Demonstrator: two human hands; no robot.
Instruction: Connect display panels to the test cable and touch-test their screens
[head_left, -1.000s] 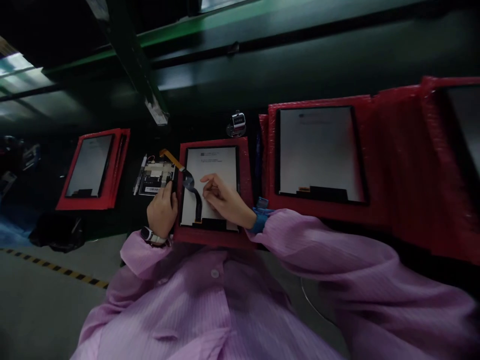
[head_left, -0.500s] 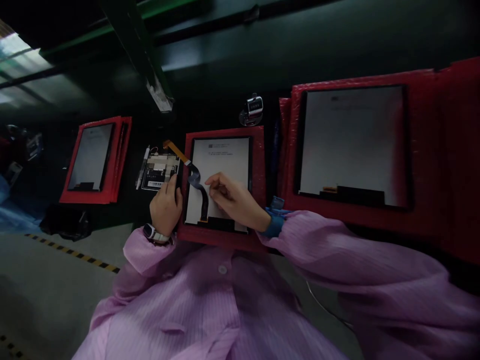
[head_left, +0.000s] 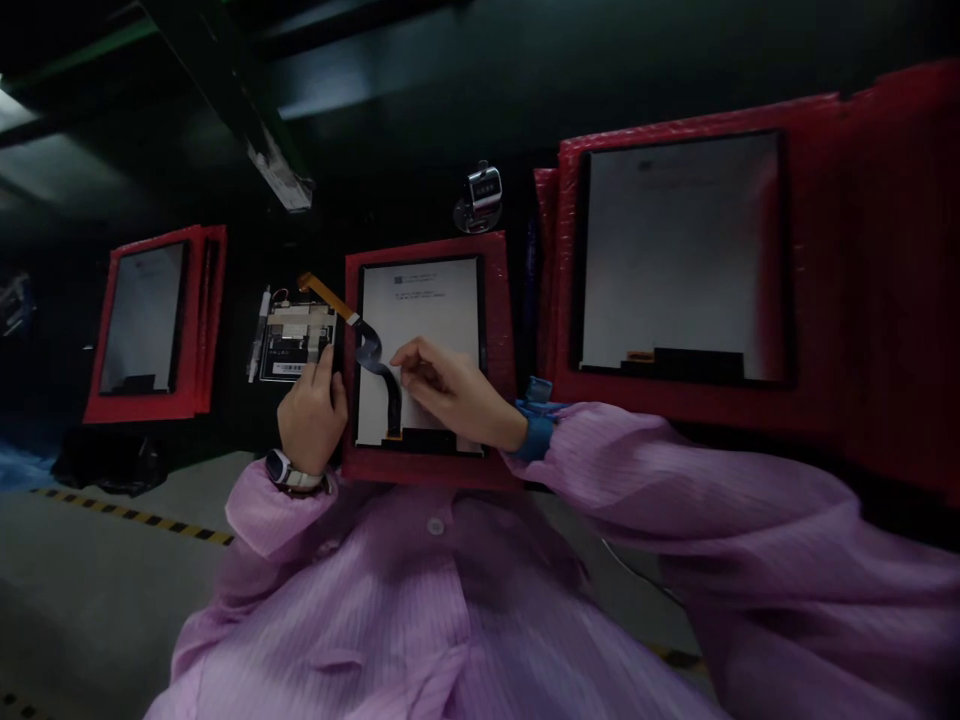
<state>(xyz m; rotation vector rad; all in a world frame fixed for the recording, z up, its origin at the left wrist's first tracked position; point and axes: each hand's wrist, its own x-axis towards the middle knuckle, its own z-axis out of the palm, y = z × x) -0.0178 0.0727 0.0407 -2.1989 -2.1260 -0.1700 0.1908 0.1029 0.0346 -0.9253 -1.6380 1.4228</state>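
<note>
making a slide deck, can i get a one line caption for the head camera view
Left hand at a circuit board, right hand over a flat white panel with a ribbon cable.

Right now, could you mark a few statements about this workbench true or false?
1. The bare right hand is over the white, black-edged flat panel. True.
2. The blue wristband circles the left wrist. False: the wristband circles the right.
3. A slim whitish pen lies left of the exposed circuit assembly. True.
4. The orange-and-black ribbon cable lies wholly within the panel's outline. False: the cable's orange end passes the panel's left edge.
</note>
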